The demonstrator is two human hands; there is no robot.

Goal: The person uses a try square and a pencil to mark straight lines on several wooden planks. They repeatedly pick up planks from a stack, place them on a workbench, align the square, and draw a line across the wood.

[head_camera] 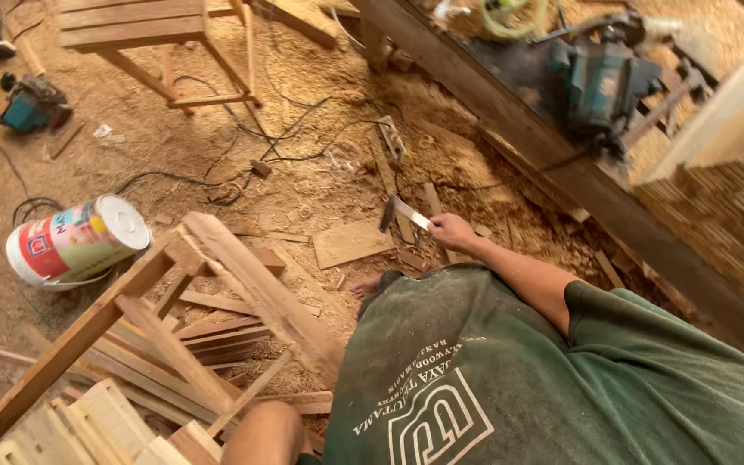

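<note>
My right hand (453, 232) has its fingers wrapped around a hammer (399, 213) handle, the head held just above the sawdust-covered floor (303, 138). I can't see my left hand. A wooden chair frame (191, 319) leans nearby, beside a tipped paint bucket (75, 241).

Warm, even daylight fills the scene, with soft, faint shadows on the sawdust floor (303, 172). The pale plank (734, 112) at upper right is motion-blurred and overexposed; edges bend slightly.
</note>
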